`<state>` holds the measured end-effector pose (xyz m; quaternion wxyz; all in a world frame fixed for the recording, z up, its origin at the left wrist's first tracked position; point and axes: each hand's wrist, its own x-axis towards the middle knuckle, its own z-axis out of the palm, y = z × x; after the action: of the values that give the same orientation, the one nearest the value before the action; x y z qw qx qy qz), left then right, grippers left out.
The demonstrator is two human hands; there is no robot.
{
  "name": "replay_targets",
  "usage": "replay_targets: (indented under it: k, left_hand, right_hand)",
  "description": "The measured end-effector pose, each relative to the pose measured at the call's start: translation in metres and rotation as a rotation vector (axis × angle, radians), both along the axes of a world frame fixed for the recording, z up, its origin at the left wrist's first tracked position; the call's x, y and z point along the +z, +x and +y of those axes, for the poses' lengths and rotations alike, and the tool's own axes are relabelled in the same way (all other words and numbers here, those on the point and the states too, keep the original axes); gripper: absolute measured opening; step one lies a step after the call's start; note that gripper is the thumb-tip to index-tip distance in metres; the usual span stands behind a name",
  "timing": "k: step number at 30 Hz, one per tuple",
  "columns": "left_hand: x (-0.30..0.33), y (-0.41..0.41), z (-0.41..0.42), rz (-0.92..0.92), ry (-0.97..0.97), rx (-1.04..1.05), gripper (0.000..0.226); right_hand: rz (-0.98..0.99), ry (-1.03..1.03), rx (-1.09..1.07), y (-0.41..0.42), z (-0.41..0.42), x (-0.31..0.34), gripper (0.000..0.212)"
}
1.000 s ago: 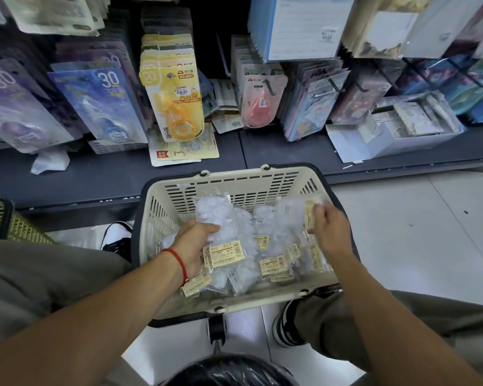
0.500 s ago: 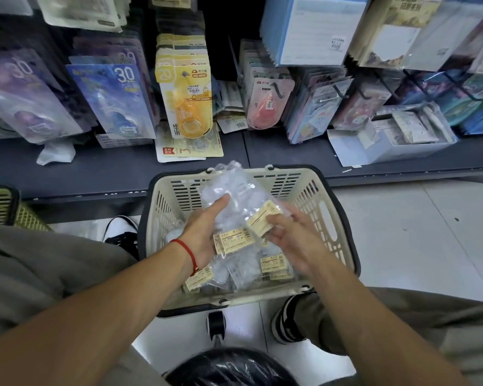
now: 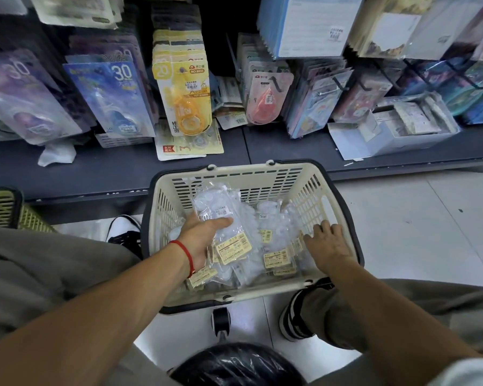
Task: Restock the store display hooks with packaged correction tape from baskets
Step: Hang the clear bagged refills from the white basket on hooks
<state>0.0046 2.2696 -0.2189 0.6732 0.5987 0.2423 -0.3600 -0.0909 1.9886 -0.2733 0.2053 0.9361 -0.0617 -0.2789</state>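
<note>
left grip point(image 3: 204, 238) holding tape packs point(image 3: 221, 215), above basket point(image 3: 329, 190)

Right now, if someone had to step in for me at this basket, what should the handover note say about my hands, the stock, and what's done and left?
Left hand: grip closed on a clear packet stack, raised a little above the pile.
Right hand: open, fingers spread, resting on the loose packets at the right side of the cream basket.
Stock: all the clear packets are in the basket, which sits on the floor in front of the shelf.
Done: one stack gathered in the left hand.
Left: nothing from this basket is on a hook yet in this view; carry the stack to the display hooks above and hang it, then return for the rest.
</note>
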Motion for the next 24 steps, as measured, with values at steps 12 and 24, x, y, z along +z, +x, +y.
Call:
replay_targets:
  k: [12, 24]
  left_hand:
    - [0.006, 0.006, -0.003, 0.093, -0.025, 0.001, 0.039]
    - [0.012, 0.011, -0.003, -0.019, -0.088, 0.024, 0.071]
  right_hand:
    - [-0.739, 0.867, -0.827, 0.041, -0.015, 0.102, 0.032]
    - [-0.333, 1.607, -0.857, 0.044, 0.103, 0.089, 0.022]
